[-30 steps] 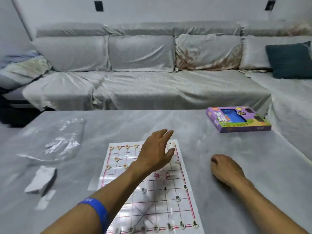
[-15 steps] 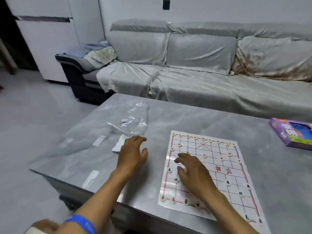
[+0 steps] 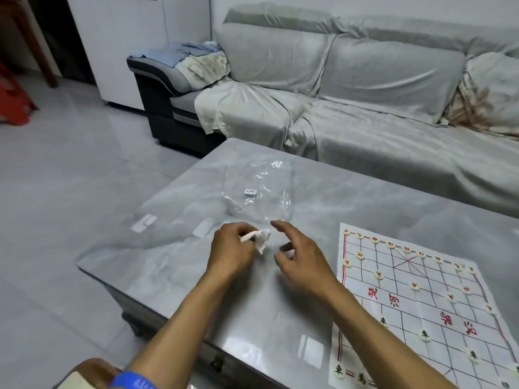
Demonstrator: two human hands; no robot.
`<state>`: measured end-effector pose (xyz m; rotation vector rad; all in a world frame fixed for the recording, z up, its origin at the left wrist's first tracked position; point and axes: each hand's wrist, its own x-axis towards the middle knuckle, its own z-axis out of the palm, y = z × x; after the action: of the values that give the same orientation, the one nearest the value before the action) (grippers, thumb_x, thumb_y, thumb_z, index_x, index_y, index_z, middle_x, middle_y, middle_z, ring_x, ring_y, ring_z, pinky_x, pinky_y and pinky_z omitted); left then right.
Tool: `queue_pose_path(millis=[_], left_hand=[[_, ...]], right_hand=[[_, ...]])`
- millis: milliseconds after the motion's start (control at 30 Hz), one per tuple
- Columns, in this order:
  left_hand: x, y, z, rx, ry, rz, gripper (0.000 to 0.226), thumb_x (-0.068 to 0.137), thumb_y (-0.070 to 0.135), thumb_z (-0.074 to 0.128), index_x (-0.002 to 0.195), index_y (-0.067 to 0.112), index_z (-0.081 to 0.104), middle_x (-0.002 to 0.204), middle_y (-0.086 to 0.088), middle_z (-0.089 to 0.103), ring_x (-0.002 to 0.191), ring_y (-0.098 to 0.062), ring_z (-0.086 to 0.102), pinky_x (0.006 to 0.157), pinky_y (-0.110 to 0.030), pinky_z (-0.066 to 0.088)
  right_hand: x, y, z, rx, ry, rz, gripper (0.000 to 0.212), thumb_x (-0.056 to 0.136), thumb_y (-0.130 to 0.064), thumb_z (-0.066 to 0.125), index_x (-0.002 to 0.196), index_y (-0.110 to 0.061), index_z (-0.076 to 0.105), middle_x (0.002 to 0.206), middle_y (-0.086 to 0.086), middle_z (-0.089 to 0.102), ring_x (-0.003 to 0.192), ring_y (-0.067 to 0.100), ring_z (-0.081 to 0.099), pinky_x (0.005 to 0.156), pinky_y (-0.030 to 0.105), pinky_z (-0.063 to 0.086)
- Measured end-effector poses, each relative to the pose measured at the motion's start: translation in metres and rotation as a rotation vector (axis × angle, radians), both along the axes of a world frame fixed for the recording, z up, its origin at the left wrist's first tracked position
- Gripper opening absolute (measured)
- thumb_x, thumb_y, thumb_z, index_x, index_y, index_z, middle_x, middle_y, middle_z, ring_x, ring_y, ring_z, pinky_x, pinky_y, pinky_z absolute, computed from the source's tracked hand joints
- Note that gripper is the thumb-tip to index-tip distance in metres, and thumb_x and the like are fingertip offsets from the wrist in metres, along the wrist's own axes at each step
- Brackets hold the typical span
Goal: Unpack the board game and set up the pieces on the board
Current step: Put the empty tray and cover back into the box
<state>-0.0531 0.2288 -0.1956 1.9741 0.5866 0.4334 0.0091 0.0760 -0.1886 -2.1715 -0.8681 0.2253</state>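
The left hand (image 3: 233, 249) grips a small crumpled white wrapper (image 3: 257, 239) above the counter (image 3: 168, 248); its fingers are curled round the wrapper, and the free end projects toward 3 o'clock. The right hand (image 3: 302, 259) is just beside it at 3 o'clock, held over the counter with fingers spread and loosely bent. It holds nothing and does not touch the wrapper. A blue wristband (image 3: 132, 381) is on the left forearm at the bottom edge of the view.

A clear plastic bag (image 3: 261, 189) lies flat on the counter at 12 o'clock from both hands, its near edge close to the right fingertips. A small label is visible on it.

The game board (image 3: 415, 307), a white sheet with a red grid and red characters along its middle band, lies flat on the counter at 4 o'clock from the hands, with part of it cut off by the frame. Round pale game pieces (image 3: 377, 275) stand on the grid intersections: one group along the far edge and the rows next to it, another along the near edge and its adjacent rows.

A sofa (image 3: 365, 94) under a grey cover stands beyond the counter at 12 o'clock. Grey floor tiles (image 3: 56, 192) extend at 9 o'clock.
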Motion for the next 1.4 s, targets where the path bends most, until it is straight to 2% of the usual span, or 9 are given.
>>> queue_pose_path(millis=[133,333,467,567,733,933,1000,1133,1400], left_hand=[[0.004,0.006,0.007,-0.343,-0.131,0.029,0.017,0.07,-0.001,0.071,0.072,0.016,0.071,0.066,0.003,0.069,0.066,-0.009,0.063,0.063,-0.023,0.05],[0.016,0.016,0.006,-0.774,-0.169,0.087,0.02,0.078,0.003,0.056,0.091,0.01,0.069,0.077,-0.006,0.069,0.065,-0.015,0.066,0.055,-0.022,0.05],[0.039,0.014,-0.013,0.165,-0.078,-0.035,0.043,0.077,0.0,0.052,0.115,0.019,0.062,0.122,0.0,0.06,0.112,-0.02,0.055,0.093,-0.031,0.044],[0.056,0.005,-0.036,0.432,0.121,-0.181,0.068,0.081,0.003,0.045,0.145,0.023,0.034,0.155,-0.003,0.027,0.138,-0.024,0.029,0.108,-0.037,0.029],[0.076,-0.005,-0.039,0.705,0.342,-0.057,0.059,0.091,0.044,0.046,0.145,0.026,0.03,0.135,-0.005,0.046,0.122,-0.03,0.041,0.098,-0.044,0.029],[0.053,-0.011,-0.016,0.796,0.267,-0.008,0.015,0.085,0.017,0.049,0.071,0.019,0.054,0.081,-0.003,0.064,0.087,-0.028,0.058,0.083,-0.037,0.028],[0.04,-0.008,-0.003,0.66,0.132,0.042,0.018,0.083,0.021,0.054,0.066,0.018,0.057,0.077,0.003,0.06,0.082,-0.024,0.055,0.077,-0.035,0.034],[-0.007,-0.016,0.054,-0.213,-0.159,0.13,0.024,0.076,0.022,0.065,0.065,0.003,0.055,0.069,0.001,0.059,0.07,-0.016,0.052,0.063,-0.03,0.037],[-0.149,-0.048,0.106,-1.132,-0.454,-0.318,0.019,0.083,0.029,0.063,0.089,0.011,0.065,0.123,-0.02,0.061,0.118,-0.037,0.056,0.101,-0.055,0.04]], right_hand=[[0.006,0.038,0.003,0.232,0.208,0.117,0.056,0.087,-0.007,0.061,0.136,-0.032,0.051,0.127,-0.025,0.056,0.113,0.0,0.057,0.091,0.017,0.047],[0.01,0.039,-0.018,0.167,-0.007,-0.123,0.017,0.084,-0.01,0.055,0.087,-0.024,0.064,0.069,-0.008,0.06,0.064,0.007,0.052,0.061,0.028,0.042],[0.001,0.01,-0.022,0.198,0.194,-0.305,0.021,0.077,-0.019,0.044,0.093,-0.028,0.054,0.077,-0.005,0.062,0.065,0.018,0.059,0.056,0.038,0.052],[-0.02,-0.011,-0.024,0.164,0.252,-0.321,0.013,0.085,-0.017,0.049,0.092,-0.028,0.047,0.078,-0.003,0.061,0.065,0.018,0.058,0.056,0.036,0.049],[-0.044,-0.036,-0.022,0.198,0.219,-0.36,0.016,0.082,-0.009,0.06,0.079,-0.023,0.051,0.07,-0.008,0.059,0.06,0.006,0.05,0.055,0.026,0.038],[-0.049,-0.054,0.004,0.274,0.188,-0.473,0.024,0.072,-0.002,0.075,0.067,-0.025,0.068,0.077,-0.014,0.062,0.067,0.005,0.056,0.056,0.014,0.041],[-0.05,-0.06,0.02,0.358,0.156,-0.51,0.026,0.071,-0.002,0.077,0.067,-0.027,0.07,0.078,-0.011,0.063,0.068,0.008,0.06,0.061,0.022,0.05],[-0.059,-0.058,0.061,0.508,0.12,-0.481,0.019,0.074,-0.008,0.078,0.07,-0.026,0.071,0.073,-0.005,0.067,0.064,0.017,0.063,0.061,0.038,0.055],[-0.126,-0.015,0.108,0.523,-0.014,-0.228,0.022,0.075,-0.023,0.081,0.072,-0.021,0.06,0.066,-0.009,0.061,0.059,0.007,0.056,0.057,0.029,0.05]])
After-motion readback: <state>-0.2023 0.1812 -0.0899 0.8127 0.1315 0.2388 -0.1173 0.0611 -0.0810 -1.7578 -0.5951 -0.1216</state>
